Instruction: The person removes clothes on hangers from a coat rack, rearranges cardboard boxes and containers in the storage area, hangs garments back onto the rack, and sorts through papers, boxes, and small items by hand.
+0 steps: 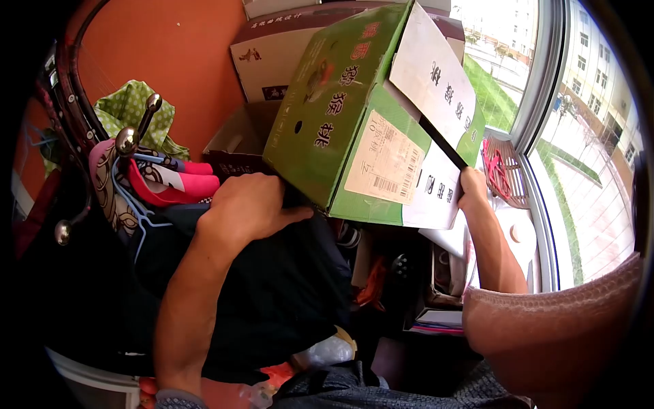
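Note:
A large green and white cardboard box (327,102) with dark printed characters and a paper label (385,160) is tilted in front of me. My right hand (472,185) grips its lower right edge by the open slot under a white flap (439,82). At the lower left corner is my left hand (248,204), its thumb stretched toward the box's bottom edge; its other fingers are bent and their tips are hidden. Behind the green box, an open brown carton (238,140) shows in part.
A maroon and beige box (272,58) stands at the back. Clothes and blue hangers (142,211) hang from a metal rack at left. The window (545,136) and a wicker basket (507,174) are at right. Shoes and boxes lie below.

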The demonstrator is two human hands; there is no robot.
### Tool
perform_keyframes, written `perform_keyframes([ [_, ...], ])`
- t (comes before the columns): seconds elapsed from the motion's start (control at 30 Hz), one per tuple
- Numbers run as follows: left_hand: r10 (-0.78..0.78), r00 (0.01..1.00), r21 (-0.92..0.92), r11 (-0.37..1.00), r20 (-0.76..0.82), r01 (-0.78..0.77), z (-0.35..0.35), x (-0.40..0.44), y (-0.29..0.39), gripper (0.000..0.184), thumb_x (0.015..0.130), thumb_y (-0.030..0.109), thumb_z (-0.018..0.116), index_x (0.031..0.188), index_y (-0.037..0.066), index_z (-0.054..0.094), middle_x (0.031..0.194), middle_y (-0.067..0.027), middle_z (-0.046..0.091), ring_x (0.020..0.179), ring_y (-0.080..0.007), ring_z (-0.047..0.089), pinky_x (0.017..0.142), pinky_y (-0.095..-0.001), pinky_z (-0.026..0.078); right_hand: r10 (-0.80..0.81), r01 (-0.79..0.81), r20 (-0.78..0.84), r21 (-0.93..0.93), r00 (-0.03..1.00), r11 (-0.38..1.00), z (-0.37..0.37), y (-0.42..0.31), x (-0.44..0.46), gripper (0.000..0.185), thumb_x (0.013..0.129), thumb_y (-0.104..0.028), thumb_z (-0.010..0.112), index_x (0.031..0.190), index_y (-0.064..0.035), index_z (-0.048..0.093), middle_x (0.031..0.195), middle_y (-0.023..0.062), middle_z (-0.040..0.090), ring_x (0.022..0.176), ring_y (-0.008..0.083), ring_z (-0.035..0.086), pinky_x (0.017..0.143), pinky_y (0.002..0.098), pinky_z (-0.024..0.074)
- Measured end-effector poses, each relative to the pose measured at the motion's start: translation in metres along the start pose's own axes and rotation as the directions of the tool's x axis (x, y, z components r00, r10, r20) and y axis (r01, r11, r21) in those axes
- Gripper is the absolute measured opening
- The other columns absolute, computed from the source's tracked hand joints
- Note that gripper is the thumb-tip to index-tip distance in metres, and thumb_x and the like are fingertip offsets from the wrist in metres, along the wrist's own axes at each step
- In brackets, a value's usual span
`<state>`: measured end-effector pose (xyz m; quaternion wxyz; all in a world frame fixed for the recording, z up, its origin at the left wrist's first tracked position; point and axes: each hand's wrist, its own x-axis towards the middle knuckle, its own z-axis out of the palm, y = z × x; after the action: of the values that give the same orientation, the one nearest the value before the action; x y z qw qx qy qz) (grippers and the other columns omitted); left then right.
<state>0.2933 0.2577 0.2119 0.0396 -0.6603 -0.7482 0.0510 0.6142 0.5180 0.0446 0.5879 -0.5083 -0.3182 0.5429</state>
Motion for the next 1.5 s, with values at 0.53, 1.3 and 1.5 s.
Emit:
perform_keyframes([
  [0.53,0.167,0.978,0.373,0.921,-0.121,-0.111,0.061,0.015,0.036,0.09,0.076,0.058,0.081,0.144,0.006,0.052,0.145,-0.0137,0.053,0.136,-0.0327,0.048,0.112,-0.0487,0.04,-0.137,0.136,-0.022,-0.041,0.99,0.99,0.005,-0.021,-0.025,0.021,0.095,-0.01,0.057,0.102,0.0085,0.065,0.088,0.018,0.071,0.069,0.0268,0.071,0.06,0.0435,0.0565],
  [1.3,-0.093,0.995,0.591,0.805,0.034,0.055,0.111,0.094,0.036,0.121,0.075,0.066,0.079,0.158,-0.005,0.027,0.16,-0.017,0.041,0.151,-0.0353,0.031,0.124,-0.0577,0.017,-0.668,0.768,0.382,-0.361,0.639,0.529,0.091,-0.156,-0.108,0.034,0.08,-0.005,0.049,0.101,0.0119,0.07,0.087,0.0293,0.072,0.081,0.0368,0.071,0.08,0.044,0.0544],
  [1.5,-0.116,0.992,0.593,0.802,0.051,0.063,0.113,0.095,0.04,0.123,0.075,0.067,0.078,0.158,-0.008,0.025,0.161,-0.0177,0.041,0.151,-0.0356,0.031,0.124,-0.0596,0.015,-0.714,0.843,0.477,-0.437,0.512,0.313,0.165,-0.175,-0.155,0.029,0.083,-0.007,0.052,0.102,0.0108,0.065,0.099,0.0332,0.07,0.102,0.0471,0.067,0.092,0.0494,0.0515],
])
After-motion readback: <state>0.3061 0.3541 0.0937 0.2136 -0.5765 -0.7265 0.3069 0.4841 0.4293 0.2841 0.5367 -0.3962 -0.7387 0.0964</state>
